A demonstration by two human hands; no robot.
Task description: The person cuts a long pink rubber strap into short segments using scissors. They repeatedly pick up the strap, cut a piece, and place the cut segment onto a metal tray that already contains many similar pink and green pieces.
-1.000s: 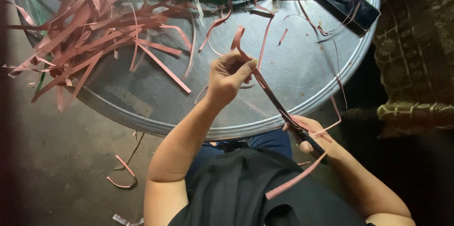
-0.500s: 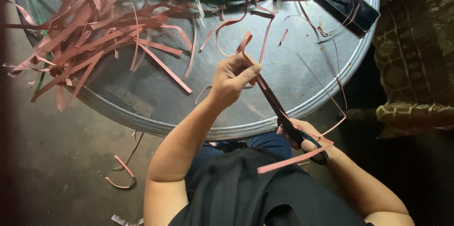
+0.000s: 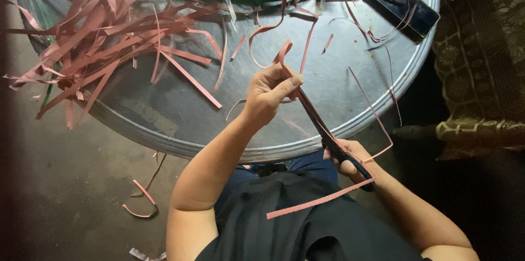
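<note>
Scissors point(image 3: 322, 130) gripped in the right hand point(image 3: 347, 157), blades along a pink strip point(image 3: 306, 102) that the left hand point(image 3: 268, 94) pinches above the round metal table point(image 3: 180, 124). Pile of pink strips point(image 3: 104, 37) at far left; dark phone point(image 3: 402, 9) at far right.

You have one screen in front of you: a phone point(image 3: 403, 9) lying flat on the round metal tray point(image 3: 350, 91), far over on the right side near the rim. It is a dark rectangle with rounded corners. Its screen is black and shiny, and a little light bounces off it. A few thin pink strips point(image 3: 377, 34) lie across it and just beside it. You can see no boxes, labels or signs.
</note>
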